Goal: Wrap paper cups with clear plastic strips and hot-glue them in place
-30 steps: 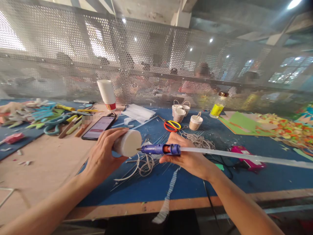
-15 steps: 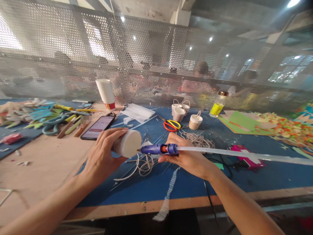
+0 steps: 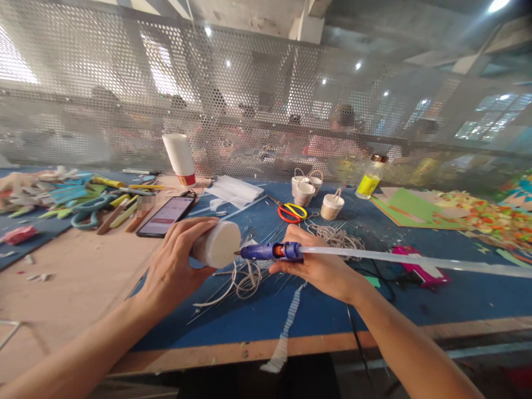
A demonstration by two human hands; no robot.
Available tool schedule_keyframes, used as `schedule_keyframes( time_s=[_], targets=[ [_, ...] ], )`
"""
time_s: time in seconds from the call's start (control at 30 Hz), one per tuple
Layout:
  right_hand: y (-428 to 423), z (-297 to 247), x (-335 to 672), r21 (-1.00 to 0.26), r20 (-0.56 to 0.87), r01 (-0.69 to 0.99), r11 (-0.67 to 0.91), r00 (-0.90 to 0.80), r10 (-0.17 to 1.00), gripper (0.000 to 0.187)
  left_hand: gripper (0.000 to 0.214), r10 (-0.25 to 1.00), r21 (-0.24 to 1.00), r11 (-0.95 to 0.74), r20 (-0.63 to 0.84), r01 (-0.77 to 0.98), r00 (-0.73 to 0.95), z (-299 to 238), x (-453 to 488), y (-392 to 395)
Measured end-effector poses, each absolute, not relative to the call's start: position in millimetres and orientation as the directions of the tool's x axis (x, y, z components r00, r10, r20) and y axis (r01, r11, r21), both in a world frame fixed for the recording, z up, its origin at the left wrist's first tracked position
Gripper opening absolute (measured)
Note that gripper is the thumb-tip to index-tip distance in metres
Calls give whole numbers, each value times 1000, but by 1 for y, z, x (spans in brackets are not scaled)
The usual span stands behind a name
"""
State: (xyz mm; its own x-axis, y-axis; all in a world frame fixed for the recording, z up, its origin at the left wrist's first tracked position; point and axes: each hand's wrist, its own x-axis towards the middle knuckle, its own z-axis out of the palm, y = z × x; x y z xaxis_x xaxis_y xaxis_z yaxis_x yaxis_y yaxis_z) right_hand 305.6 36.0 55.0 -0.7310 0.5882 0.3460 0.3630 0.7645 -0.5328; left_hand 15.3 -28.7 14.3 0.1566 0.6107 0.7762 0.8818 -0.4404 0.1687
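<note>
My left hand is wrapped round a white paper cup held on its side, its flat base facing right. My right hand grips a blue glue gun with a long clear glue stick sticking out behind it to the right. The gun's tip touches the right edge of the cup's base. Both hands hover above the blue mat, over a loose tangle of twine.
A phone lies left of the cup. Red-and-yellow scissors, three small twine-handled cups, a yellow bottle, a pink glue gun and a stack of white cups stand further back. Paper scraps lie left and right. People sit behind a mesh screen.
The hands, cup and glue gun have held almost still; the gun has shifted very slightly.
</note>
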Motion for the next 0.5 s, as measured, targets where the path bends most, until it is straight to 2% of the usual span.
schedule_keyframes(
  time_s=[0.33, 0.5],
  targets=[
    [36, 57, 306, -571, 329, 377, 729, -709, 624, 37, 72, 619, 178, -453, 768, 874, 164, 14, 15, -29],
    [38, 54, 306, -530, 355, 390, 753, -704, 615, 35, 72, 635, 191, -445, 757, 875, 157, 14, 16, -29]
  ],
)
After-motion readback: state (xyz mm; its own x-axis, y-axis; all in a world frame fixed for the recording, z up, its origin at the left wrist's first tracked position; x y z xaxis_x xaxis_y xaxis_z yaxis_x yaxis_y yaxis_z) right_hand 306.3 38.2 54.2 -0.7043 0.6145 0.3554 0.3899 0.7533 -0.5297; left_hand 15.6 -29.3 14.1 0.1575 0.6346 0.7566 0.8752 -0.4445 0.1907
